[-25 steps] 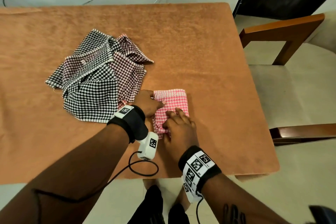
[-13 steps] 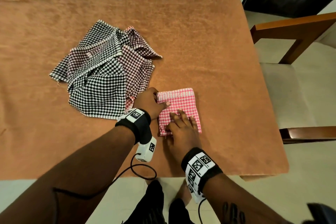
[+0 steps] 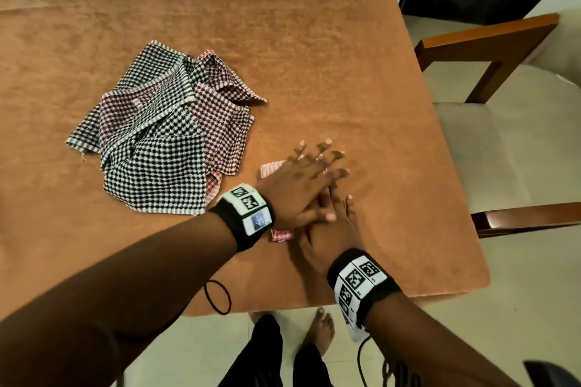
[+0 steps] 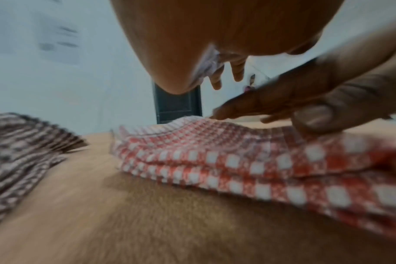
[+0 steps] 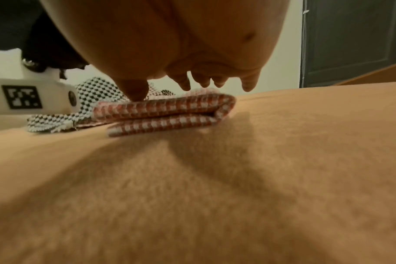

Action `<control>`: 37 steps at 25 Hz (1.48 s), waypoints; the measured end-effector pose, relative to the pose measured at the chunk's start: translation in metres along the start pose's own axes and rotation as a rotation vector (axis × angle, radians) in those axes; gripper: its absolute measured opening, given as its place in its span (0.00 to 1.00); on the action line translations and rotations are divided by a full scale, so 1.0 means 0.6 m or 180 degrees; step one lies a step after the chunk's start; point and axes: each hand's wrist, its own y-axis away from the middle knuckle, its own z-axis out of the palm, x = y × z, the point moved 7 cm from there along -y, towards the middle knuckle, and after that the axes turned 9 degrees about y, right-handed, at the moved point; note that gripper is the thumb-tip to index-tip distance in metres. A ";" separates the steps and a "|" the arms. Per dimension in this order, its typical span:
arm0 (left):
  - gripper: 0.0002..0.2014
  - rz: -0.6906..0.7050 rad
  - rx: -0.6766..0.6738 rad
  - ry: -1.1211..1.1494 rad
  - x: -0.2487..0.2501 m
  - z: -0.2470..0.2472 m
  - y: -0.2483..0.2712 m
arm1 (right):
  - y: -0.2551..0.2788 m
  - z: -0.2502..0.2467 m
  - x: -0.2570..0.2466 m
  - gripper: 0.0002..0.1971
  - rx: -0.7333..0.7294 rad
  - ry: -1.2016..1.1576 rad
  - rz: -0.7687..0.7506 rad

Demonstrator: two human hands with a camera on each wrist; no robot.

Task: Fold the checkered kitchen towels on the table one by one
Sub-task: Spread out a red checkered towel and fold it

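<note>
A small folded red-and-white checkered towel (image 3: 280,234) lies near the table's front edge, mostly hidden under both hands; its stacked layers show in the left wrist view (image 4: 237,160) and the right wrist view (image 5: 170,112). My right hand (image 3: 333,229) lies flat on it, fingers straight, thumb (image 5: 133,89) touching its top. My left hand (image 3: 314,160) crosses above the right hand with fingers spread and straight, holding nothing. A loose pile of black, maroon and red checkered towels (image 3: 163,141) lies to the left.
The table (image 3: 345,72) has an orange-brown fuzzy cover. Two wooden chairs stand at its right side, one at the far end (image 3: 490,50) and one at the near end (image 3: 528,217). A black cable loop (image 3: 217,297) hangs over the front edge.
My left hand left the red towel's left edge and swept right, over the towel and my right hand, with fingers now spread. The right hand stays pressing on the towel.
</note>
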 end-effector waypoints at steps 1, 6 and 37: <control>0.41 0.0132 -0.0414 -0.0111 -0.002 0.027 -0.009 | -0.002 0.011 0.002 0.37 -0.0080 0.0041 0.0013; 0.43 -0.0019 -0.0848 -0.0529 -0.053 0.086 -0.015 | -0.002 0.045 0.011 0.37 -0.0285 0.0101 0.0093; 0.31 -0.3857 0.1117 0.2622 -0.051 0.044 0.220 | -0.003 0.025 0.105 0.09 -0.0424 -0.2862 0.2081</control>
